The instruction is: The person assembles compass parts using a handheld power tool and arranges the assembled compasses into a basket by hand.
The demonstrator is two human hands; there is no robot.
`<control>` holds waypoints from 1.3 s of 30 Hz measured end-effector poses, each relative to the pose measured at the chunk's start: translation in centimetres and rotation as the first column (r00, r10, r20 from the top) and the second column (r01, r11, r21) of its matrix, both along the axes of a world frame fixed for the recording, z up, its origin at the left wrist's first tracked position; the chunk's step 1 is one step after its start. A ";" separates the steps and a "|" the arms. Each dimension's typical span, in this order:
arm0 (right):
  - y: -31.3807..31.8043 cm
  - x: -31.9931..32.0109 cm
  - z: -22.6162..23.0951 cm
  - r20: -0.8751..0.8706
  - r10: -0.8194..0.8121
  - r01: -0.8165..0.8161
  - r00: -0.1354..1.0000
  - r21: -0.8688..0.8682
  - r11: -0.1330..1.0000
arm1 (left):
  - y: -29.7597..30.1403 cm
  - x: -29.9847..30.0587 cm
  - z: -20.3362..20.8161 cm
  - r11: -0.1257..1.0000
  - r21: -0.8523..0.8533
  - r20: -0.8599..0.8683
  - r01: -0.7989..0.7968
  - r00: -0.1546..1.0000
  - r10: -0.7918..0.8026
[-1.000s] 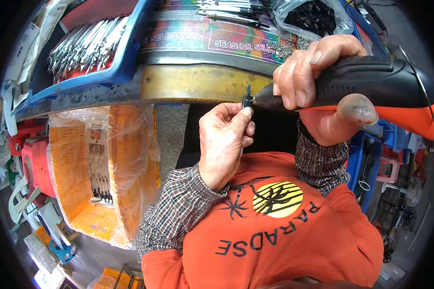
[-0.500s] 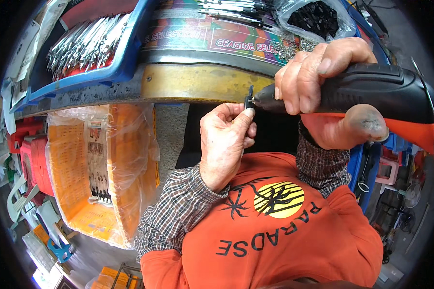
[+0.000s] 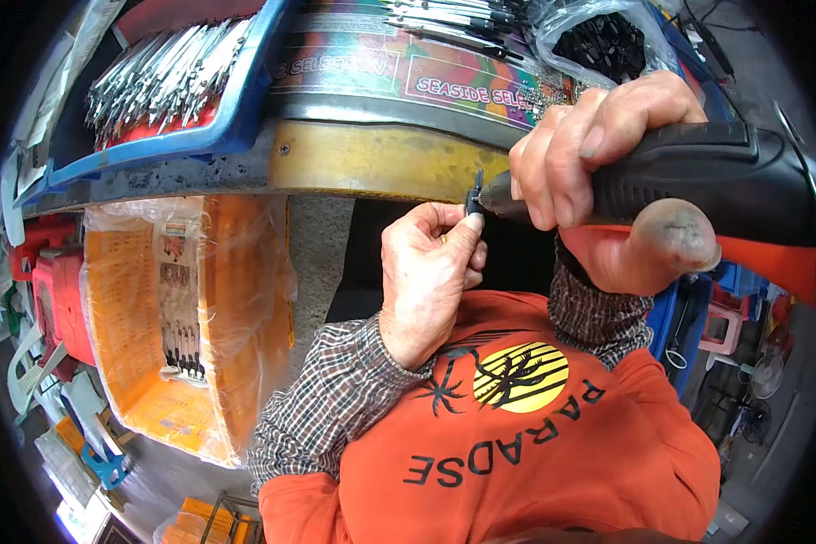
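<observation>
Little has changed — right hand (image 3: 607, 145) still grips the black rotary tool (image 3: 698, 181), left hand (image 3: 426, 272) pinches a small part (image 3: 474, 195).

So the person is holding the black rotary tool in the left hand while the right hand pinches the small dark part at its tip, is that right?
Not quite: the hands are swapped. The head view shows the right hand gripping the black rotary tool, while the left hand pinches the small dark part at its tip.

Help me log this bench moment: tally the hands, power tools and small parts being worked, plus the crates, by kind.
Hands: 2, left hand and right hand
Black rotary tool: 1
Small dark part pinched at the tool's tip: 1
Orange crate: 1
Blue tray: 1
Total: 6
</observation>
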State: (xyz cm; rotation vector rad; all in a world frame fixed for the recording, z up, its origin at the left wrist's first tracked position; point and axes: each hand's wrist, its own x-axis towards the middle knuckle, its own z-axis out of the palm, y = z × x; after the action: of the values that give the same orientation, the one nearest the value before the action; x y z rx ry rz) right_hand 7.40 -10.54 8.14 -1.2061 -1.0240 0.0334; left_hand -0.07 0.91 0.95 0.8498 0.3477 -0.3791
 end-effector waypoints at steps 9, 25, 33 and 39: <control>-0.3 0.2 0.3 -0.031 0.035 -0.036 0.999 -0.021 0.999 | 0.0 -0.1 -0.1 1.000 0.007 -0.005 0.001 1.000 -0.001; 0.1 -1.1 0.2 -0.071 -0.032 0.035 0.997 0.040 0.999 | 0.0 0.0 -0.3 0.998 0.040 0.010 0.044 0.999 -0.044; -0.1 -2.6 -0.3 -0.167 -0.381 0.388 0.909 0.009 0.922 | 0.1 0.3 -1.2 0.998 0.021 0.036 0.059 0.998 -0.059; -2.8 -2.4 0.4 -0.253 -0.166 0.240 0.953 0.300 0.923 | 1.4 -0.3 0.3 0.926 0.330 0.168 0.184 0.954 -0.249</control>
State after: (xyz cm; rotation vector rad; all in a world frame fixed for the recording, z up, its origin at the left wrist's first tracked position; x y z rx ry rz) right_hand 4.99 -13.31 8.51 -0.9718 -0.6699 -0.1578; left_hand -0.35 2.32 1.29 1.2346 0.1175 -0.4439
